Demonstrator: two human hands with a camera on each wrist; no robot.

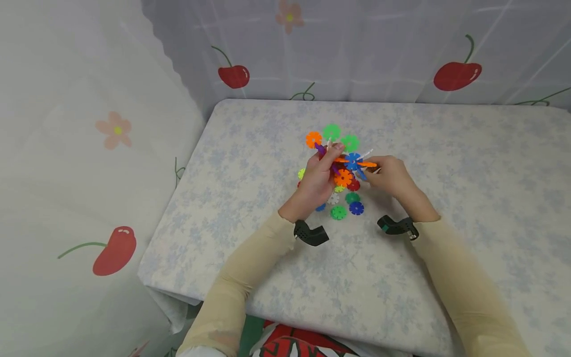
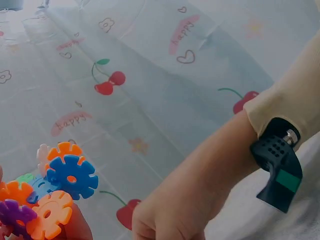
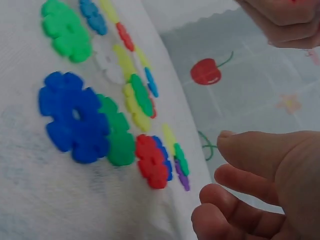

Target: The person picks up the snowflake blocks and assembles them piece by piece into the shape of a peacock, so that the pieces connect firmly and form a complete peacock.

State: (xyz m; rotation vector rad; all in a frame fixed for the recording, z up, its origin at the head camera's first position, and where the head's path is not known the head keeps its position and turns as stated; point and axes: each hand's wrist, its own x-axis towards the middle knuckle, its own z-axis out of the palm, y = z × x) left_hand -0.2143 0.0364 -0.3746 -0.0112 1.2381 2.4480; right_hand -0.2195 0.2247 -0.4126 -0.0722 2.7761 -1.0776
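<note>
Near: loose blue disc (image 1: pixel 356 208) on tablecloth (image 1: pixel 383 287) | Middle: left hand (image 1: pixel 317 182) grips cluster (image 1: pixel 352 162) above table, several discs already joined; right hand (image 1: pixel 393 176) beside, fingers loosely bent, seemingly holding nothing | Far: loose orange disc (image 1: pixel 314 140); joining seems only partly done

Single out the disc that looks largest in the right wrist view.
The dark blue disc in the left foreground: it looks bigger than all the others there and partly hides a green disc behind it.
</note>
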